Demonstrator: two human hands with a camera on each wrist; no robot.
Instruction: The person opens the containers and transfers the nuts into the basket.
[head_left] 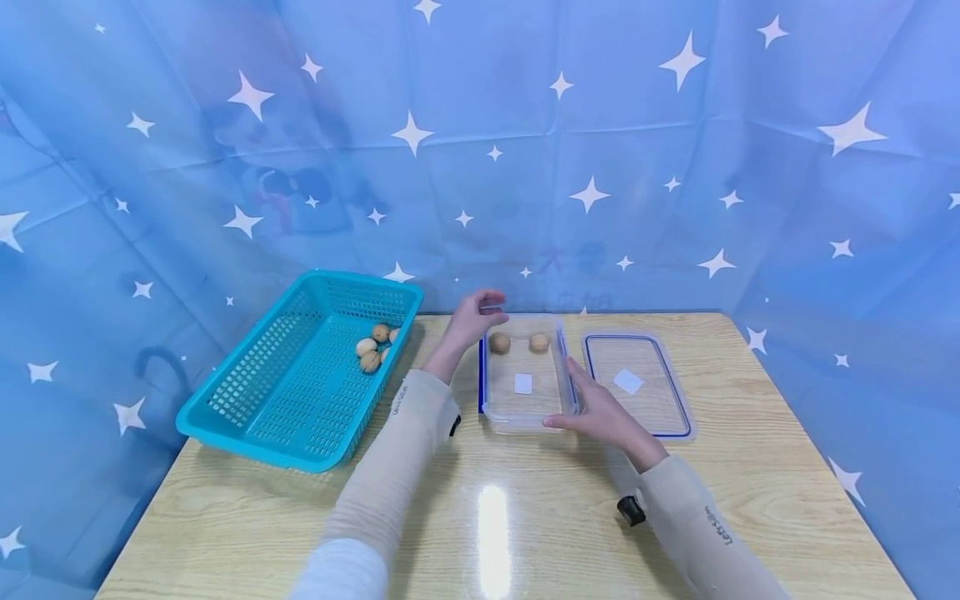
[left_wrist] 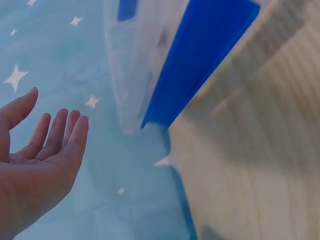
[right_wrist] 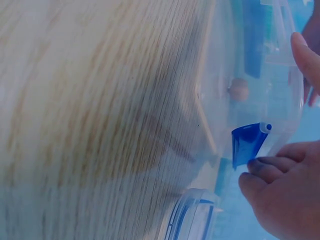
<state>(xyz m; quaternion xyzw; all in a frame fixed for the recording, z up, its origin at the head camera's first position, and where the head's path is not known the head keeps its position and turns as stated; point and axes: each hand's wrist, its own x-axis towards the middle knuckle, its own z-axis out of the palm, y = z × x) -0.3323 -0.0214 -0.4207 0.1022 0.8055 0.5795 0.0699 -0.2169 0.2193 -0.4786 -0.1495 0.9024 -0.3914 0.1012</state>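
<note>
A clear plastic food box [head_left: 525, 410] with blue side clips stands on the table, its top off. Two walnuts, a left one [head_left: 499, 342] and a right one [head_left: 539, 342], lie at its far end. My left hand [head_left: 472, 323] is raised by the box's far left corner; in the left wrist view its palm is bare and the fingers bend loosely. Around the near right corner, my right hand [head_left: 603, 414] holds the box, thumb at the front and fingers along the right side. A blue clip [right_wrist: 248, 143] hangs beside those fingertips in the right wrist view.
A turquoise basket [head_left: 300, 461] stands at the left with several walnuts [head_left: 370, 361] in its right end. The clear lid [head_left: 652, 387] with a blue seal lies right of the box. Behind the wooden table [head_left: 480, 533] hangs a blue star-patterned curtain [head_left: 480, 183].
</note>
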